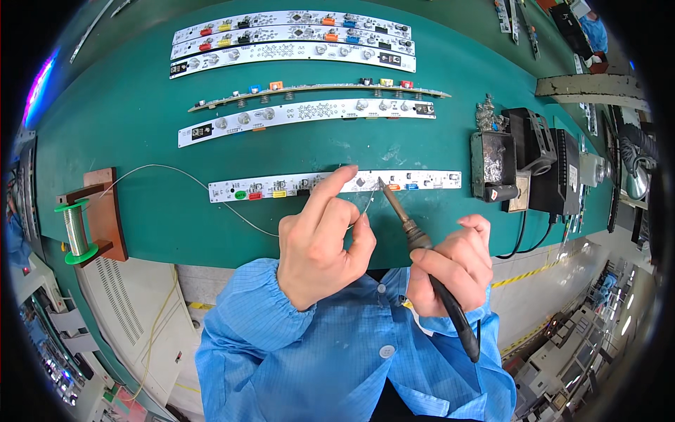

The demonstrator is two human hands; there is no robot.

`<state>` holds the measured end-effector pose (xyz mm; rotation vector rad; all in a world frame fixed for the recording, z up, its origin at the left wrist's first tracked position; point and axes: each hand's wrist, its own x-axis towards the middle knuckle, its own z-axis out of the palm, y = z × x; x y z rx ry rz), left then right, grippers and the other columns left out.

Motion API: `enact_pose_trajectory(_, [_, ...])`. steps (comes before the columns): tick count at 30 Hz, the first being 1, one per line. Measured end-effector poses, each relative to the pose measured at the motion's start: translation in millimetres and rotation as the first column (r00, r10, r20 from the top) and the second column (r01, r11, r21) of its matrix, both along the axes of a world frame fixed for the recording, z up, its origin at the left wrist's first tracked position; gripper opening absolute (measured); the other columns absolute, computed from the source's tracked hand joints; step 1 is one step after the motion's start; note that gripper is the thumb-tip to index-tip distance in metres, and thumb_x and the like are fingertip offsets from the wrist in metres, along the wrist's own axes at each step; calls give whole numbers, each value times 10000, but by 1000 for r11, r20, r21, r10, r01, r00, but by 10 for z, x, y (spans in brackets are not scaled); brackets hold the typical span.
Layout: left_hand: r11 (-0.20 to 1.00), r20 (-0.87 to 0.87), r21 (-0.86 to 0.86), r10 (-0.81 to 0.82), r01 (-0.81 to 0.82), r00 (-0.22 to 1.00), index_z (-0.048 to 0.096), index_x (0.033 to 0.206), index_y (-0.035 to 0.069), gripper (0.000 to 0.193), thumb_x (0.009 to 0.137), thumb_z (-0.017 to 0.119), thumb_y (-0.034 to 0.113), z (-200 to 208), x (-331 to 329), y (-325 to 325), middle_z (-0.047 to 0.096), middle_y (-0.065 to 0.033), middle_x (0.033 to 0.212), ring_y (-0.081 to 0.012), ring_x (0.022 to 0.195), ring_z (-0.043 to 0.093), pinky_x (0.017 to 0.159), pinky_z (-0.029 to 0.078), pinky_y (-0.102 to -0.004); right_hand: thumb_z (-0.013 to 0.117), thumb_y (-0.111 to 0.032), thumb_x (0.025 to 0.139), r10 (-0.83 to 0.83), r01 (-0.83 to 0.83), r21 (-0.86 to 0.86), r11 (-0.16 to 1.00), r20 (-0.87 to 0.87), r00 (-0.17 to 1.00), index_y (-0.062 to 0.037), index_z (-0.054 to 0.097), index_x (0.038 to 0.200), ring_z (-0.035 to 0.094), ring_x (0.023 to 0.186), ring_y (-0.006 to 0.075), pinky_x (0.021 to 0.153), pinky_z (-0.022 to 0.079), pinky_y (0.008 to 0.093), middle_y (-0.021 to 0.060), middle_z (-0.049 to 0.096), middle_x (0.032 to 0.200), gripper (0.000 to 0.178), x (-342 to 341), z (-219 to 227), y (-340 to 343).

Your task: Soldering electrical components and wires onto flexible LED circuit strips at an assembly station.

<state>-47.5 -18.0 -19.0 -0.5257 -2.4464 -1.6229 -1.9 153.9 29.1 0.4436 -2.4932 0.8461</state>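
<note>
A long white circuit board lies across the green mat in front of me, with red, yellow, black, orange and blue connectors along it. My right hand grips a soldering iron, its tip at the board right of the middle. Pinched in my left hand is thin solder wire, whose end comes close to the iron's tip; the left index finger reaches over the board. The wire runs back in a loop to a solder spool with green flanges on a brown stand at the left.
Several similar boards lie in rows farther back; one board rests on its edge. To the right stand a metal solder tray, a black soldering station and a cable. The green table's near edge runs before my body.
</note>
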Motion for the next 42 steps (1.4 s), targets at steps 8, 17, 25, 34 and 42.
enact_pose_trajectory(8, [999,21,-35,-19,20,1000,524,712,-5,142,733,642,-81,10,-15,-9,610,-206,1133,-127,492,582,419,436,-256,672,-73,721,0,0,-31,1000,-25,1000,-81,637,755,440,502,158,776,421,420,9,474,548,49,0,-37,-11])
enact_pose_trajectory(17, [999,28,-33,-17,18,999,527,707,-1,140,735,645,-71,21,-1,-12,609,-210,1151,-116,483,568,414,421,-254,671,-75,715,10,-11,-33,999,-16,1000,-69,638,758,440,511,160,802,420,431,13,465,551,55,-1,-40,9])
enact_pose_trajectory(25, [1000,27,-10,-10,11,1000,523,706,5,148,725,661,-45,66,18,-24,626,-202,1141,-46,422,403,383,323,-223,575,-213,838,-153,143,-97,985,-104,983,-24,593,904,461,636,208,817,411,504,95,515,679,201,326,-78,466])
enact_pose_trajectory(34, [998,-154,-39,-60,54,986,563,740,17,166,678,704,-44,236,57,202,676,-131,909,-203,521,610,446,462,-286,478,-221,938,-333,329,-131,935,-12,943,60,574,1090,586,857,299,809,469,403,229,577,1040,334,607,-426,991])
enact_pose_trajectory(42, [987,-89,-160,-31,16,996,540,724,31,147,706,674,-28,180,-100,484,662,-167,1046,-230,555,631,455,474,-299,647,-132,792,11,335,-665,667,459,888,36,607,928,606,670,158,634,484,258,112,633,798,220,-29,112,957])
